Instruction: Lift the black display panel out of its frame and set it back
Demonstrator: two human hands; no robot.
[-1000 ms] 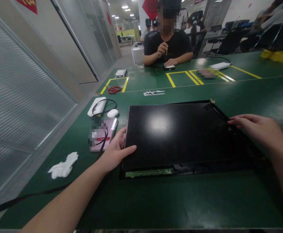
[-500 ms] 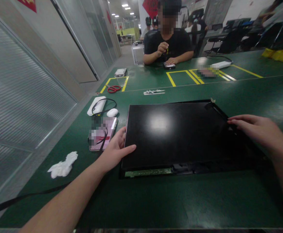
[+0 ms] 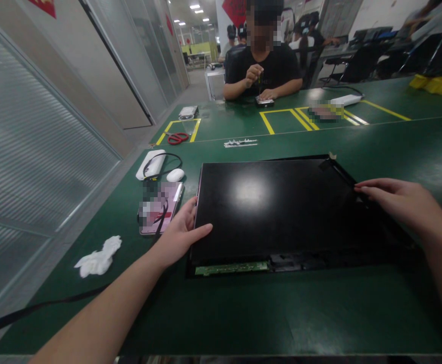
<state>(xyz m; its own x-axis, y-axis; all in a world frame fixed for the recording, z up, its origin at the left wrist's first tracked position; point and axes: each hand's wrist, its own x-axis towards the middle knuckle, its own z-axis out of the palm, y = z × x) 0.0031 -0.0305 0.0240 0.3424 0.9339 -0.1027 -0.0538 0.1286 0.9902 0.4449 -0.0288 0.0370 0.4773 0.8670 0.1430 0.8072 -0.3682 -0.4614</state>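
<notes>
A black LCD panel (image 3: 281, 207) with a glossy face lies in front of me, its left side slightly raised. Under it is a black bezel frame (image 3: 344, 171), showing along the far, right and near edges. A green circuit board strip (image 3: 231, 268) runs along the near left edge. My left hand (image 3: 190, 222) grips the panel's left edge, thumb on top and fingers beneath. At the right edge, my right hand (image 3: 390, 194) has its fingertips pinched together on the rim; whether they hold panel, frame or both is hard to tell.
To the left lie a phone (image 3: 162, 207), a white earbud case (image 3: 175, 175), a white power bank (image 3: 151, 164) with a cable and crumpled tissue (image 3: 99, 257). Red scissors (image 3: 177, 138) and small white pieces (image 3: 240, 143) lie beyond. Across the table a person (image 3: 262, 71) works on a small device.
</notes>
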